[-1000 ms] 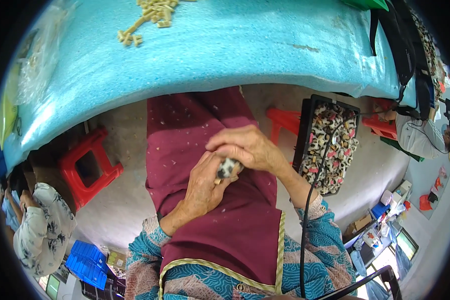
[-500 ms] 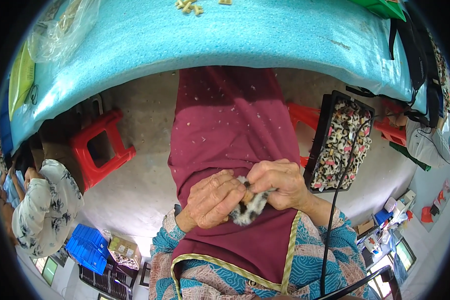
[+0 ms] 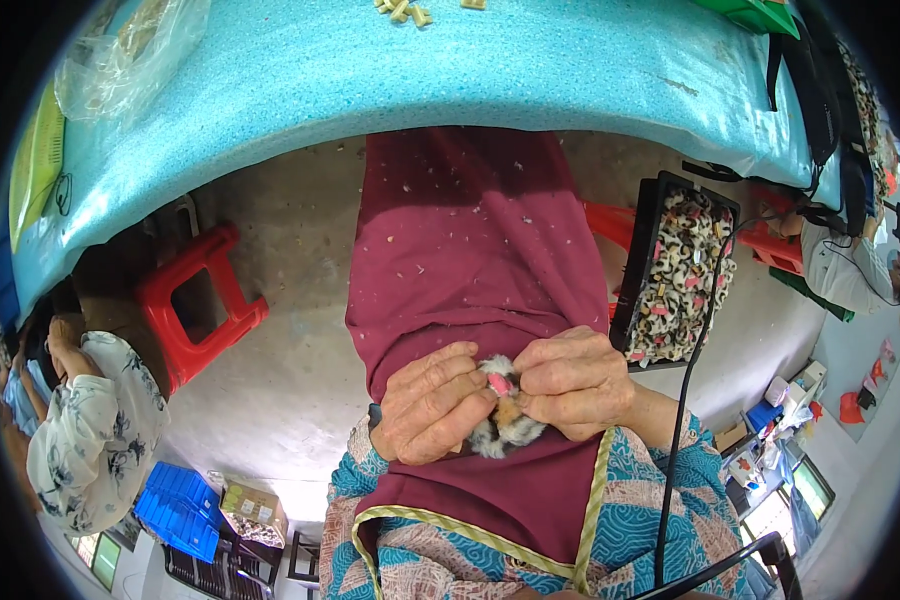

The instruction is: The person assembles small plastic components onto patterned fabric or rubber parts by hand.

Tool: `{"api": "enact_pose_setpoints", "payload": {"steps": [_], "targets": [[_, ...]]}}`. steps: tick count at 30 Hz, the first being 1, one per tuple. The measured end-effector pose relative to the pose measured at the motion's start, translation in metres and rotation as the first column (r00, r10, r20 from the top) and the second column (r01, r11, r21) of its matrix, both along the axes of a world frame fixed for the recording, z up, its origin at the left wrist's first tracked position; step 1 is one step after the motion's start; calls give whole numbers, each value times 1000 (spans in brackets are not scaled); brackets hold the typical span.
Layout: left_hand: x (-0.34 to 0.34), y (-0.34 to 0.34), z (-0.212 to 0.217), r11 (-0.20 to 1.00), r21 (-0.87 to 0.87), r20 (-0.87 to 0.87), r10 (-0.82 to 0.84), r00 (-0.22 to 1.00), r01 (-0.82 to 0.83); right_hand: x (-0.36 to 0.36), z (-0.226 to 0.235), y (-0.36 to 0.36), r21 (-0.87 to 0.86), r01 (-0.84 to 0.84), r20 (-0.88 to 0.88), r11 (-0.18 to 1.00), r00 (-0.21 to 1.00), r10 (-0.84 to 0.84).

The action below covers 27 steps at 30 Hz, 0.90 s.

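Observation:
Over my lap, covered by a maroon apron (image 3: pixel 475 250), both hands hold one small plush piece (image 3: pixel 507 410). Its fur is white, black and tan, with a pink patch near the top. My left hand (image 3: pixel 437 402) grips the left side, fingers bent and pressed against the fur. On the other side my right hand (image 3: pixel 575 383) pinches the upper right part between thumb and fingers. The fingers cover much of the piece's edges. Specks of lint or fluff lie scattered on the apron.
Ahead is a table with a blue cover (image 3: pixel 420 85), small tan pieces (image 3: pixel 405 12) at its far edge. A black crate (image 3: pixel 647 260) of similar plush pieces stands at right, a dark cable (image 3: pixel 684 400) hanging nearby. A red stool (image 3: pixel 202 305) and another person (image 3: pixel 98 430) are at left.
The plush piece has been turned in my hands, so a pink patch now shows. Both hands have shifted slightly right in the picture, and the whole view has moved a little.

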State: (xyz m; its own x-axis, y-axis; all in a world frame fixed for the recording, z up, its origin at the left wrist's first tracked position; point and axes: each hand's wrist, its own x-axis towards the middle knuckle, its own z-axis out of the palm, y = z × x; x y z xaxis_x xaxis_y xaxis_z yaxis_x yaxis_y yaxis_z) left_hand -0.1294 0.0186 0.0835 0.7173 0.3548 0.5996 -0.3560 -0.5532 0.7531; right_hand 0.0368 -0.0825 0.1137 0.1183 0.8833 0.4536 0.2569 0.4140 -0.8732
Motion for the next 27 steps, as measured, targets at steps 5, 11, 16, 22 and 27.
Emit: {"api": "enact_pose_setpoints", "payload": {"steps": [5,11,16,22,27], "targets": [[5,0,2,996,71,24,49,999,-51,-1,3,3,14,-3,86,1000,996,2],[0,3,3,997,59,12,50,999,-50,-1,10,3,-36,-42,155,998,987,47],[-2,8,5,990,103,18,92,996,-93,-5,15,8,-51,40,137,998,990,-32],[-1,9,5,972,210,71,96,993,-109,-4,19,2,-144,44,85,989,996,-32],[3,9,13,980,137,-36,149,988,-143,-4,19,0,-184,49,97,982,995,-31]]}}
